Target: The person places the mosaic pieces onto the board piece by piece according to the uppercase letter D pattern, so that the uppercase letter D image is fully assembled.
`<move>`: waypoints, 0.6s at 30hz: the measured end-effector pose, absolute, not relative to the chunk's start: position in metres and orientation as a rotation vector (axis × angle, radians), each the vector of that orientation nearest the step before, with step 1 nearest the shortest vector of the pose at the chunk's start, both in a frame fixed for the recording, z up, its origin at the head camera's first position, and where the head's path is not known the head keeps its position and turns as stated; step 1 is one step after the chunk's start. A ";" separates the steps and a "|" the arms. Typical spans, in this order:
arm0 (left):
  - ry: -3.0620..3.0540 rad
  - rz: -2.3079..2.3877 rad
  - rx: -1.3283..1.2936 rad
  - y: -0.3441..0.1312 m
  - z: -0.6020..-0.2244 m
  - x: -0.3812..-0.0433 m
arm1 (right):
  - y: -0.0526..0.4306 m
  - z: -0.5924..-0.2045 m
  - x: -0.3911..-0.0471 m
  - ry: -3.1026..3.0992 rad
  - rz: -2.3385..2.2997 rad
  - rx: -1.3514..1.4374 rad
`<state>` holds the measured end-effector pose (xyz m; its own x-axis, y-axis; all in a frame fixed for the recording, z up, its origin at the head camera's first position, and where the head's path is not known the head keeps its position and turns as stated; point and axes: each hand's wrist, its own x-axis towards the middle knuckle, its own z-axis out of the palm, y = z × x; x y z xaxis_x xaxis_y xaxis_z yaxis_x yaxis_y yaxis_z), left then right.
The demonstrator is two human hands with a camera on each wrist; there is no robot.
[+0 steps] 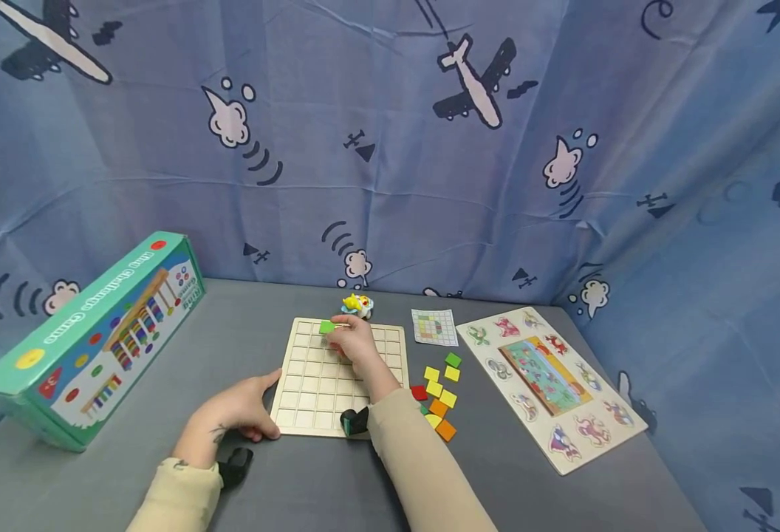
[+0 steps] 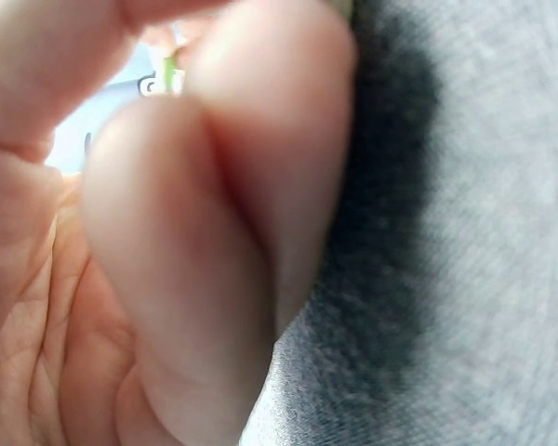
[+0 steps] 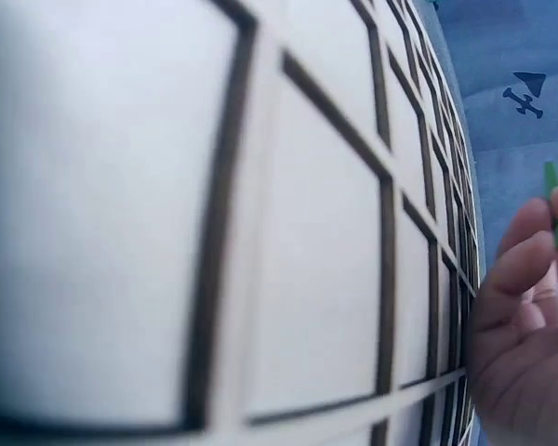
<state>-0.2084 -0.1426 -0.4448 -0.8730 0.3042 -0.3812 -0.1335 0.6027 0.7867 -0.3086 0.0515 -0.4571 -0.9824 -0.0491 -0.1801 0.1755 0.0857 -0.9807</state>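
A square wooden grid board (image 1: 306, 384) lies on the table. Over its far part, my right hand (image 1: 357, 347) pinches a thin green square tile (image 1: 326, 326) between thumb and fingertips. In the right wrist view the tile (image 3: 551, 177) stands edge-on in the fingers, and the board's empty cells (image 3: 316, 251) fill much of the picture. My left hand (image 1: 237, 406) holds the board's near left edge, with the thumb on the side and the curled fingers at the corner. Close up in the left wrist view, those curled fingers (image 2: 186, 251) hide most of the board.
Yellow, orange, red and green tiles (image 1: 448, 399) lie loose right of the board. Behind them is a colored pattern card (image 1: 434, 327). A small toy figure (image 1: 357, 305) stands beyond the board. An animal puzzle board (image 1: 556, 391) lies right; a green game box (image 1: 97, 340) stands left.
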 end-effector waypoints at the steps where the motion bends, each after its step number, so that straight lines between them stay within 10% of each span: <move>1: 2.347 1.209 0.132 -0.143 -0.445 -0.209 | 0.050 -0.458 -0.309 2.207 -1.983 0.127; 18: 2.350 1.191 0.101 -0.143 -0.445 -0.210 | 0.030 -0.447 -0.316 2.530 -1.423 0.225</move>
